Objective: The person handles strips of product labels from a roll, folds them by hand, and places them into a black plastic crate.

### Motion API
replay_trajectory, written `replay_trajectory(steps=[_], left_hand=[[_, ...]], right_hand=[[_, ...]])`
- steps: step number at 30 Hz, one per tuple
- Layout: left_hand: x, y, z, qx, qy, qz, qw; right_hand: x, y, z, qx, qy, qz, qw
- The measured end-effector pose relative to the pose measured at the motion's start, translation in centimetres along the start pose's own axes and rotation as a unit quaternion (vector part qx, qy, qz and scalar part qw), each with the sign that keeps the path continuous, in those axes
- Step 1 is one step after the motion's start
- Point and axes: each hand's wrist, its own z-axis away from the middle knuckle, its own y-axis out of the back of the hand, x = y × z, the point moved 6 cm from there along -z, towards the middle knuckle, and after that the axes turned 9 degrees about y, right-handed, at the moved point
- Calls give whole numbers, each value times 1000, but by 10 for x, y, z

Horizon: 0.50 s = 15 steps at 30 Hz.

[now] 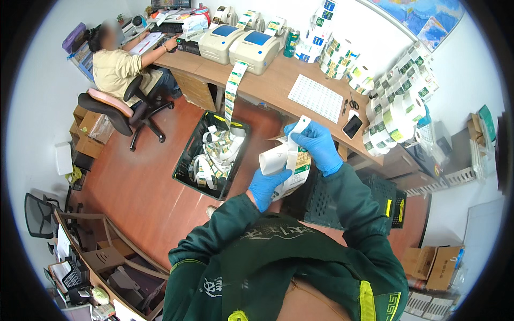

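Both my hands wear blue gloves and are held in front of my chest. A strip of printed labels (303, 163), white with green and tan print, hangs curled and folded between them. My left hand (266, 188) grips the strip low down, its thumb pressed on the white edge. Higher and to the right, my right hand (318, 145) pinches the upper end, and a short white end sticks up past its fingers. Beyond my left hand, a black crate (181, 170) on the floor holds a tangled heap of label strip (217, 155).
A label printer (254, 51) on the wooden desk (278, 75) feeds another strip (234, 88) down into the crate. Label rolls (393, 123), a phone (352, 126) and scissors (354, 104) lie at the desk's right. A person (115, 67) sits at the far left. Dark green crates (326, 200) stand below my right arm.
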Motion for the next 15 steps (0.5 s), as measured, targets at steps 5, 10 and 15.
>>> replay_trajectory(steps=[5, 10, 15], left_hand=[[-1, 5, -4, 37, 9, 36, 999], [8, 10, 1, 46, -46, 24, 998], [10, 10, 3, 48, -53, 49, 996]], right_hand=[[4, 4, -3, 20, 40, 4, 999], [-4, 4, 8, 39, 37, -126, 991], [36, 5, 39, 73, -19, -278, 958]])
